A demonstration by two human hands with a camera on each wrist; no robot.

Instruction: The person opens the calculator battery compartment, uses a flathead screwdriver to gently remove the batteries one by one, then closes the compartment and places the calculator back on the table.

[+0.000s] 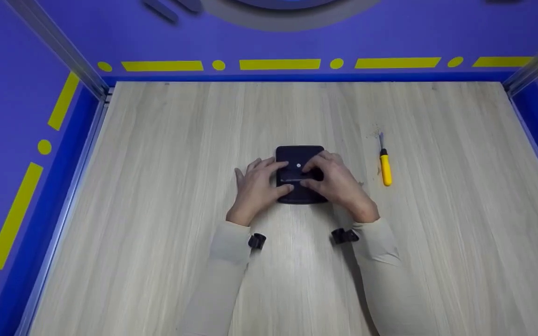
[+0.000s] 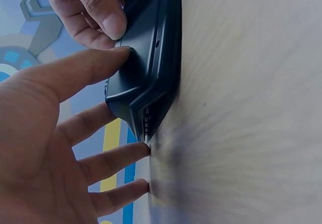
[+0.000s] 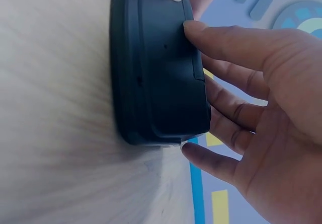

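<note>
A black plastic device (image 1: pixel 300 196) with rounded corners and a raised middle lies on the table; its exact kind is unclear. On its upper face is a small white dot (image 1: pixel 298 165). My left hand (image 1: pixel 258 186) holds the device's left side between thumb and index finger, the other fingers spread beside it. My right hand (image 1: pixel 336 179) grips the raised part from the right, its thumb (image 3: pixel 221 40) at a seam. The left wrist view shows small slots (image 2: pixel 147 118) in the device's end. The right hand's far fingertips are partly hidden behind the device.
To the right lies a screwdriver (image 1: pixel 385 168) with a yellow and black handle, its tip pointing away. Tiny dark specks (image 1: pixel 375 132) are scattered near that tip. The wooden table (image 1: pixel 166 186) meets blue walls (image 1: pixel 287 42) with yellow markings at the back and sides.
</note>
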